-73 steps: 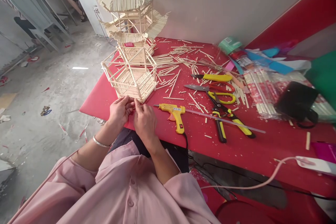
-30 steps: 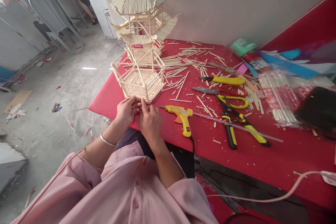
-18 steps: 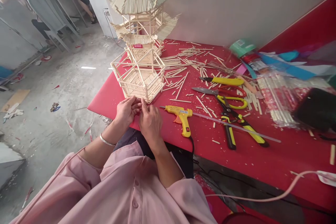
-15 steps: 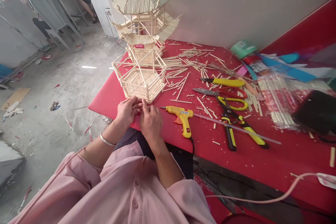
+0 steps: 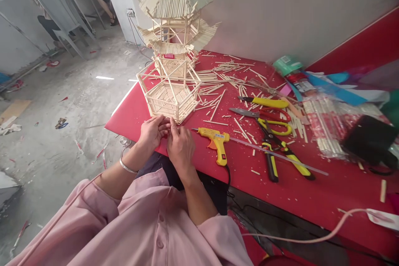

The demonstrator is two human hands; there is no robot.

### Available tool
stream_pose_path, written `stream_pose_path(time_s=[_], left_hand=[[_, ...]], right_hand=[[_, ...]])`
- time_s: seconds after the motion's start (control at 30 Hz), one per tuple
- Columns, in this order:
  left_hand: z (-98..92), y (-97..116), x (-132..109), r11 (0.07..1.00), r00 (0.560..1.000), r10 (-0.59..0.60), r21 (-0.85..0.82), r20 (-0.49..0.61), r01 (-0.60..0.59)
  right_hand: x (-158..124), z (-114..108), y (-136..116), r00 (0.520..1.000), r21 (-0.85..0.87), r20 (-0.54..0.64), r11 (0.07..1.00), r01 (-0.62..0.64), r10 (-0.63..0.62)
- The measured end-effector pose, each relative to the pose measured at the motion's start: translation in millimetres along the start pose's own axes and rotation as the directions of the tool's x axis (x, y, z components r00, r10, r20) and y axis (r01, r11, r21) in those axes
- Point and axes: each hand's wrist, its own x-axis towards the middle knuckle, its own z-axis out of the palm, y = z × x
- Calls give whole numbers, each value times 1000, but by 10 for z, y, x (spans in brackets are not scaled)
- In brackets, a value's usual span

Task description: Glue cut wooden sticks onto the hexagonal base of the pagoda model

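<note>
My left hand (image 5: 151, 133) and my right hand (image 5: 180, 145) meet at the near edge of the red table (image 5: 311, 191), fingertips pinched together on something small that I cannot make out. Just beyond them stands a hexagonal frame of thin wooden sticks (image 5: 170, 93). Behind it rises a finished stick pagoda (image 5: 177, 20) with a tiered roof. A yellow glue gun (image 5: 215, 141) lies right of my right hand, its cable running off the table edge.
Loose sticks (image 5: 218, 83) are strewn across the table. Yellow cutters (image 5: 280, 153), red and yellow scissors (image 5: 264, 114), a yellow knife (image 5: 268, 102) and a long thin rod (image 5: 277, 153) lie to the right. Packets of sticks (image 5: 327, 120) and a black object (image 5: 368, 139) sit farther right. A grey chair (image 5: 59, 8) stands on the floor at left.
Both hands stay pinched together at the table edge with only small finger movements. The view has shifted slightly, so the table and models sit a little lower and to the right.
</note>
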Motion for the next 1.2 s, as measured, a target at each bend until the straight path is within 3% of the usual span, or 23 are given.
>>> stream_pose_path(time_s=[0.43, 0.67, 1.2], left_hand=[[-10, -3, 11, 1000, 1000, -13, -15, 11, 13], [-15, -6, 20, 1000, 1000, 5, -9, 21, -5], [2, -13, 20, 1000, 1000, 22, 6, 5, -22]], right_hand=[[-16, -8, -3, 1000, 4, -24, 1000, 3, -3], [-20, -2, 11, 996, 78, -62, 995, -58, 63], [-11, -16, 14, 999, 83, -35, 996, -36, 39]])
